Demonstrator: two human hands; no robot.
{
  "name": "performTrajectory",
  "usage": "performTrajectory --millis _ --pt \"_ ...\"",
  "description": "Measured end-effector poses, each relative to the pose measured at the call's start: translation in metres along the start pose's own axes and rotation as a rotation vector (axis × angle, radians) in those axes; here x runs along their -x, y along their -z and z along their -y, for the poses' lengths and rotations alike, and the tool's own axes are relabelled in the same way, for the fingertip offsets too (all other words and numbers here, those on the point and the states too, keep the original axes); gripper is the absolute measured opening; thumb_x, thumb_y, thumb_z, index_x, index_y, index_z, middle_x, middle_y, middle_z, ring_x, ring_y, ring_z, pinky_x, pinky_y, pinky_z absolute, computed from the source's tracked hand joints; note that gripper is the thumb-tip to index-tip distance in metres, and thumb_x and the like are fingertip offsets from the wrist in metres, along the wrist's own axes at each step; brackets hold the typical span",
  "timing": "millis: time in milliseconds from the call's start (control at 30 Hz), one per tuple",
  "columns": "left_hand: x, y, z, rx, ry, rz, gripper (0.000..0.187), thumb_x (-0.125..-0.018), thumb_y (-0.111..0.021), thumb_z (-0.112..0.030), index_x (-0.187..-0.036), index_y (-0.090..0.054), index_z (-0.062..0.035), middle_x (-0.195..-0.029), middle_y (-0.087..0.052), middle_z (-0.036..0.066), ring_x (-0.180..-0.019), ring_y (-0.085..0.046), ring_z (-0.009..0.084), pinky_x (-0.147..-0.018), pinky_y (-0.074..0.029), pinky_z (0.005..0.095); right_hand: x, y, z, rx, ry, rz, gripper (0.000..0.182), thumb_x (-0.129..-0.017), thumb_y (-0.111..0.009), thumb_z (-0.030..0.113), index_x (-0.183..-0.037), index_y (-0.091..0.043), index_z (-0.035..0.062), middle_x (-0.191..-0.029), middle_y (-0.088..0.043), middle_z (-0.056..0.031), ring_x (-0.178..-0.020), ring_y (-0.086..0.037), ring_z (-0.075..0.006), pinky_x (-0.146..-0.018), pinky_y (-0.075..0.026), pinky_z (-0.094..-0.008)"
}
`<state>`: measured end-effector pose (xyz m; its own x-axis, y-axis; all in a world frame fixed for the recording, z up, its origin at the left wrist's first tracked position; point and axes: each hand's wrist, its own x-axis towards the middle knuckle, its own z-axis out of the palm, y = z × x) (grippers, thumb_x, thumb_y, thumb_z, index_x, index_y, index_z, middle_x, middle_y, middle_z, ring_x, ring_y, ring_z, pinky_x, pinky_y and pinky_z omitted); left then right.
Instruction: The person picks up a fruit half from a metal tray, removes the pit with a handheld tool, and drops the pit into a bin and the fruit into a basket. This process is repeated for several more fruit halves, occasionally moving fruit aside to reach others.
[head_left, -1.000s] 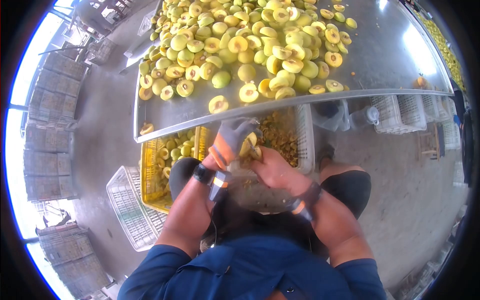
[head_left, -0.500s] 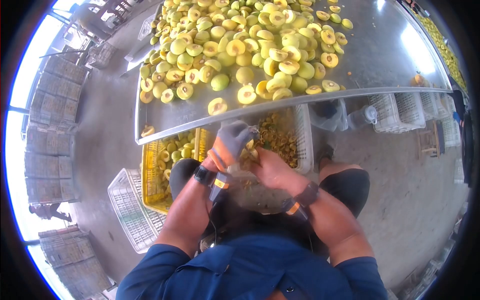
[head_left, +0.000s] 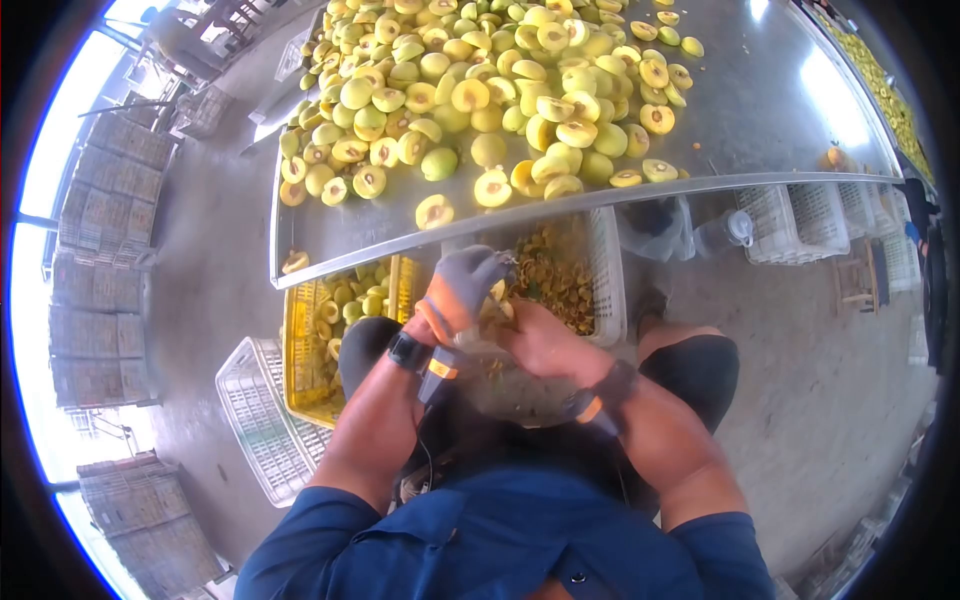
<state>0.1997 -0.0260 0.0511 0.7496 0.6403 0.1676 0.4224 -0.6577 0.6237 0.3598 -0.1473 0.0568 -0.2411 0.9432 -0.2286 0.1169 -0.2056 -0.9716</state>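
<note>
A broad, shiny grey metal table [head_left: 740,130] fills the top of the frame, with a heap of yellow-green halved fruit [head_left: 470,95] spread over its upper middle. Below its edge, at centre, sits a white plastic crate [head_left: 608,265] with brownish-yellow scraps [head_left: 560,285] inside. Left of that stands a bright yellow plastic crate [head_left: 300,365] holding more fruit [head_left: 352,310].

At mid-frame, the bare right hand [head_left: 550,340] meets the left hand [head_left: 465,285], which wears a grey and orange glove. The gloved fingers are curled inward and the bare ones folded in toward them; blur hides which of them pinches what. Between the two sets of fingertips is a small pale-yellow piece of cut fruit [head_left: 498,290], just in front of the scraps.

Handling it well, I judge, calls for a steady, light grip on the moist flesh, the ungloved thumb clear of any edge, wrists quiet, and both hands low beside the white crate so that loose bits fall inside.
</note>
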Motion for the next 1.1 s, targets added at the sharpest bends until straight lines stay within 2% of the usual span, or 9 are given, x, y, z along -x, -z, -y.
performTrajectory --millis 67,133,333,533,633,733,800,967,1100 --pt "0.004 -0.004 0.011 -0.076 -0.213 -0.082 0.015 -0.097 -0.064 -0.010 -0.107 -0.071 -0.0012 -0.095 -0.068 0.016 -0.088 -0.068 0.0351 -0.077 -0.055 0.0388 0.003 0.003 0.011 -0.088 -0.140 0.071 0.028 -0.097 -0.059 0.019 -0.108 -0.065 -0.0052 -0.099 -0.071 -0.0309 -0.098 -0.069 -0.0485 -0.087 -0.054 -0.0500" --pt "0.000 0.003 -0.022 0.005 0.004 -0.140 0.012 -0.097 -0.066 -0.008 -0.106 -0.070 -0.0019 -0.095 -0.068 0.017 -0.086 -0.068 0.0359 -0.076 -0.055 0.0416 0.002 0.007 0.021 -0.187 -0.370 0.133 0.028 -0.097 -0.059 0.019 -0.110 -0.065 -0.0046 -0.101 -0.072 -0.0294 -0.098 -0.070 -0.0472 -0.089 -0.054 -0.0493" --pt "0.006 -0.002 -0.007 0.267 0.081 -0.038 0.020 -0.097 -0.066 -0.006 -0.116 -0.069 -0.0010 -0.102 -0.071 0.016 -0.092 -0.070 0.0352 -0.082 -0.057 0.0402 0.003 -0.012 -0.015 0.222 0.129 -0.164 0.026 -0.096 -0.061 0.018 -0.112 -0.066 -0.0031 -0.105 -0.072 -0.0267 -0.098 -0.070 -0.0471 -0.089 -0.054 -0.0489" --pt "-0.001 0.002 0.000 0.031 -0.173 -0.112 0.040 -0.086 -0.069 0.000 -0.126 -0.067 -0.0041 -0.107 -0.073 0.016 -0.097 -0.072 0.0351 -0.086 -0.060 0.0393 0.003 -0.001 0.005 0.022 -0.006 -0.039 0.026 -0.095 -0.059 0.015 -0.113 -0.066 -0.0031 -0.107 -0.071 -0.0291 -0.105 -0.067 -0.0488 -0.091 -0.053 -0.0500" --pt "-0.001 -0.006 -0.017 0.047 -0.079 -0.266 0.036 -0.084 -0.069 0.000 -0.120 -0.069 -0.0051 -0.106 -0.074 0.016 -0.094 -0.073 0.0351 -0.082 -0.060 0.0398 -0.008 -0.003 -0.033 0.147 0.173 -0.188 0.031 -0.103 -0.064 0.025 -0.118 -0.066 -0.0016 -0.092 -0.071 -0.0122 -0.080 -0.070 -0.0242 -0.074 -0.054 -0.0371" --pt "0.007 -0.037 -0.025 -0.041 0.108 -0.517 0.028 -0.086 -0.065 0.001 -0.112 -0.072 -0.0033 -0.099 -0.074 0.015 -0.091 -0.073 0.0338 -0.079 -0.059 0.0409 -0.005 -0.012 -0.015 0.108 0.074 -0.211 0.025 -0.094 -0.062 0.016 -0.110 -0.066 -0.0037 -0.097 -0.072 -0.0265 -0.094 -0.069 -0.0443 -0.085 -0.054 -0.0486" --pt "0.005 -0.032 -0.024 -0.022 0.194 -0.464 0.027 -0.086 -0.065 0.000 -0.111 -0.072 -0.0034 -0.098 -0.075 0.015 -0.090 -0.073 0.0336 -0.079 -0.059 0.0402 -0.003 -0.006 -0.002 -0.032 -0.065 -0.097 0.024 -0.094 -0.063 0.015 -0.109 -0.065 -0.0043 -0.094 -0.071 -0.0255 -0.092 -0.069 -0.0426 -0.085 -0.053 -0.0480" --pt "-0.003 -0.025 -0.013 0.021 0.052 -0.435 0.023 -0.082 -0.067 -0.005 -0.105 -0.072 -0.0044 -0.094 -0.075 0.013 -0.086 -0.073 0.0342 -0.075 -0.059 0.0402 -0.002 -0.006 -0.010 -0.571 -0.336 0.065 0.017 -0.099 -0.062 0.015 -0.100 -0.063 -0.0021 -0.081 -0.068 -0.0158 -0.068 -0.065 -0.0281 -0.064 -0.052 -0.0415" --pt "-0.002 -0.029 -0.005 -0.020 -0.041 -0.429 0.025 -0.080 -0.068 -0.007 -0.105 -0.070 -0.0036 -0.093 -0.073 0.014 -0.084 -0.073 0.0344 -0.074 -0.058 0.0406 -0.004 -0.024 -0.013 -0.277 0.073 -0.136 0.017 -0.104 -0.059 0.016 -0.095 -0.062 0.0012 -0.076 -0.062 -0.0062 -0.050 -0.054 -0.0164 -0.048 -0.043 -0.0343"
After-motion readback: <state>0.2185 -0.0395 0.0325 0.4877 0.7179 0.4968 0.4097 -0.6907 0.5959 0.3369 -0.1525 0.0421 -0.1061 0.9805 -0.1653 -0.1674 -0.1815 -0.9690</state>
